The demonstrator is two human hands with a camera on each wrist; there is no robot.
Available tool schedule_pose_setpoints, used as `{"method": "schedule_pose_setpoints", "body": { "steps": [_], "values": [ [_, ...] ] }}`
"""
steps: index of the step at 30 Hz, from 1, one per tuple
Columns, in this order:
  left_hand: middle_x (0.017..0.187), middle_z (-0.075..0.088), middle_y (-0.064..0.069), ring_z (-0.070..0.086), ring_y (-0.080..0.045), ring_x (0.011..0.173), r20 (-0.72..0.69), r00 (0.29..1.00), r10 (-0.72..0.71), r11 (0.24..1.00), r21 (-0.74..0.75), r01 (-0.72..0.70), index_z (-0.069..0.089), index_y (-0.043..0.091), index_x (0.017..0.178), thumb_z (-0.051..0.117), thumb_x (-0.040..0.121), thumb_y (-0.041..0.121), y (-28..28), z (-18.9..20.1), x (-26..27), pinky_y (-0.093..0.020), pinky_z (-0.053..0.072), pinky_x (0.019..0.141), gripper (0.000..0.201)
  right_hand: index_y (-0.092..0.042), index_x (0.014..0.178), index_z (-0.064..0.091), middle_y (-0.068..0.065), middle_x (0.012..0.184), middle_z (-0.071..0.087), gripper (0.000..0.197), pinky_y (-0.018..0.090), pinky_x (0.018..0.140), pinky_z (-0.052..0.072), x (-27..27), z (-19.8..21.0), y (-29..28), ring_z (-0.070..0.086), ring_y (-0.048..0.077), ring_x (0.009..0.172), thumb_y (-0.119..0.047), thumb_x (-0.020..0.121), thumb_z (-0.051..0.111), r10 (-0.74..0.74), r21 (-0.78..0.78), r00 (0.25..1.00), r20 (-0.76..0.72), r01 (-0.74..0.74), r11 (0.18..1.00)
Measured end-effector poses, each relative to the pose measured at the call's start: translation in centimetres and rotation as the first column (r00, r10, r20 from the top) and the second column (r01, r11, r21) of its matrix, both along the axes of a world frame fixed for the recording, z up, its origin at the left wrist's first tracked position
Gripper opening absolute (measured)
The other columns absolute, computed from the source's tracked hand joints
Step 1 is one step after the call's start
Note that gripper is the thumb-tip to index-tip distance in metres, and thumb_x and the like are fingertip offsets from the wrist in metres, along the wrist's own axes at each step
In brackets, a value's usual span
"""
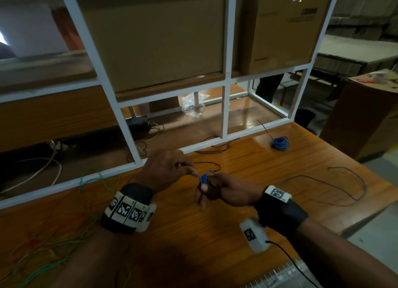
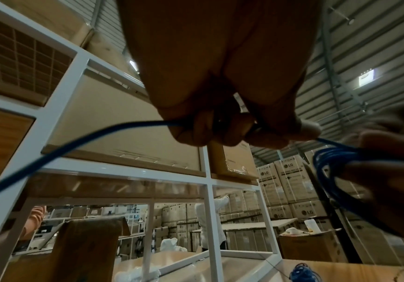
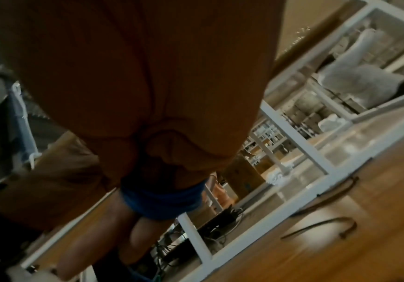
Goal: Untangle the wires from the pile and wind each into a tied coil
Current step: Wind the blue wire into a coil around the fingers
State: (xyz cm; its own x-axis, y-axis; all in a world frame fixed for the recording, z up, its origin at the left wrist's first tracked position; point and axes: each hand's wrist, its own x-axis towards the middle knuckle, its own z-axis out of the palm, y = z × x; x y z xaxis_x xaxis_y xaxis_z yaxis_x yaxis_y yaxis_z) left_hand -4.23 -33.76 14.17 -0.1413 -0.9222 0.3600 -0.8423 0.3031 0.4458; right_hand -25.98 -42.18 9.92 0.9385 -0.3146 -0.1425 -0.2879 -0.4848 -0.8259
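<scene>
Two hands met above the desk (image 1: 237,223): the right hand (image 1: 224,190) had its grip closed around a small blue wire coil (image 1: 205,178), while the left hand (image 1: 165,169) pinched the same wire's loose end beside it. One finished blue coil (image 1: 280,143) lay well apart, near loose green wires (image 1: 64,244).

Finished coil (image 1: 279,143) on table (image 1: 237,234), right of both hands.

The blue wire (image 2: 51,156) leaves the left wrist view at its left edge, its end unseen. The right wrist view is blurred; the blue coil (image 3: 162,200) there is mostly hidden behind the right hand (image 3: 148,95).
</scene>
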Motion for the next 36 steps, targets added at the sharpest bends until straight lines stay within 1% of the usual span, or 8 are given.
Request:
{"method": "schedule_pose_setpoints", "body": {
  "steps": [6,11,19,23,27,29,33,36],
  "values": [
    [0.08,0.074,0.005,0.066,-0.012,0.073,-0.32,0.947,-0.027,0.996,0.077,0.054,0.08,0.018,0.08,0.08,0.078,0.021,-1.0,0.6,-0.1,-0.028,0.053,0.061,0.004,-0.001,0.103,0.066,0.007,0.088,0.072,0.037,0.053,0.1,0.049,-0.7,1.6,0.9,0.067,0.033,0.094,-0.029,0.11,0.042,0.092,0.365,0.979,0.183,-0.155,0.918],
    [0.082,0.075,-0.002,0.068,-0.014,0.072,-0.593,0.804,0.043,0.999,0.022,-0.037,0.076,0.021,0.081,0.07,0.087,0.018,-1.7,-1.3,-1.5,-0.025,0.054,0.066,0.009,-0.002,0.108,0.065,0.011,0.083,0.071,0.025,0.044,0.095,0.048,0.1,2.4,0.8,0.068,0.027,0.09,-0.023,0.103,0.052,0.023,0.726,0.926,0.376,-0.31,0.613],
    [0.076,0.064,0.014,0.06,0.007,0.062,-0.647,0.736,0.198,0.973,0.222,-0.067,0.063,0.035,0.082,0.058,0.094,-0.004,-0.9,-5.1,-6.2,-0.016,0.048,0.062,0.041,-0.001,0.117,0.053,0.023,0.114,0.064,0.024,0.035,0.096,0.056,1.6,3.1,-0.2,0.062,0.033,0.115,-0.016,0.099,0.059,-0.376,0.8,0.706,0.6,-0.533,0.276],
    [0.056,0.053,0.003,0.045,-0.009,0.052,-0.647,0.734,0.207,0.956,0.293,-0.011,0.073,0.019,0.065,0.068,0.09,0.04,0.2,-7.3,-6.7,-0.025,0.038,0.055,0.033,-0.001,0.115,0.058,0.018,0.114,0.073,0.029,0.036,0.101,0.055,1.6,2.7,-2.6,0.067,0.028,0.117,-0.026,0.104,0.048,-0.66,0.762,0.531,0.531,0.04,0.646],
    [0.053,0.058,0.008,0.05,-0.007,0.048,-0.457,0.855,0.245,0.953,0.277,-0.125,0.073,0.029,0.069,0.061,0.092,0.051,1.5,-9.6,-3.7,-0.031,0.042,0.051,0.033,-0.017,0.09,0.066,0.003,0.095,0.069,0.027,0.031,0.08,0.052,0.2,0.4,-4.2,0.065,0.014,0.09,-0.022,0.108,0.046,-0.63,-0.012,0.61,0.48,0.723,0.691],
    [0.062,0.066,0.009,0.06,-0.008,0.055,-0.394,0.867,0.305,0.94,0.269,-0.208,0.076,0.028,0.084,0.061,0.089,0.056,1.6,-10.3,-1.5,-0.036,0.05,0.054,0.032,-0.014,0.082,0.062,-0.002,0.094,0.068,0.027,0.025,0.065,0.044,-0.7,-0.8,-4.0,0.061,0.014,0.081,-0.006,0.104,0.047,-0.575,-0.293,0.726,0.377,0.683,0.669],
    [0.061,0.066,0.004,0.06,-0.011,0.054,-0.453,0.807,0.379,0.922,0.257,-0.289,0.073,0.026,0.083,0.063,0.092,0.042,1.3,-9.1,-0.6,-0.036,0.049,0.052,0.021,-0.007,0.093,0.065,0.008,0.104,0.068,0.017,0.045,0.08,0.052,-0.9,-2.5,-2.5,0.063,0.027,0.093,-0.002,0.098,0.05,-0.47,-0.417,0.87,0.149,0.486,0.768],
    [0.059,0.061,0.006,0.059,-0.002,0.056,-0.396,0.853,0.339,0.939,0.081,-0.335,0.071,0.029,0.089,0.053,0.1,0.034,0.5,-7.3,-0.9,-0.02,0.045,0.053,0.021,-0.009,0.092,0.07,0.012,0.105,0.064,0.027,0.05,0.088,0.052,-0.4,-3.4,-1.7,0.062,0.029,0.098,-0.021,0.103,0.048,-0.326,-0.269,0.945,0.027,0.321,0.908]
  ]
}}
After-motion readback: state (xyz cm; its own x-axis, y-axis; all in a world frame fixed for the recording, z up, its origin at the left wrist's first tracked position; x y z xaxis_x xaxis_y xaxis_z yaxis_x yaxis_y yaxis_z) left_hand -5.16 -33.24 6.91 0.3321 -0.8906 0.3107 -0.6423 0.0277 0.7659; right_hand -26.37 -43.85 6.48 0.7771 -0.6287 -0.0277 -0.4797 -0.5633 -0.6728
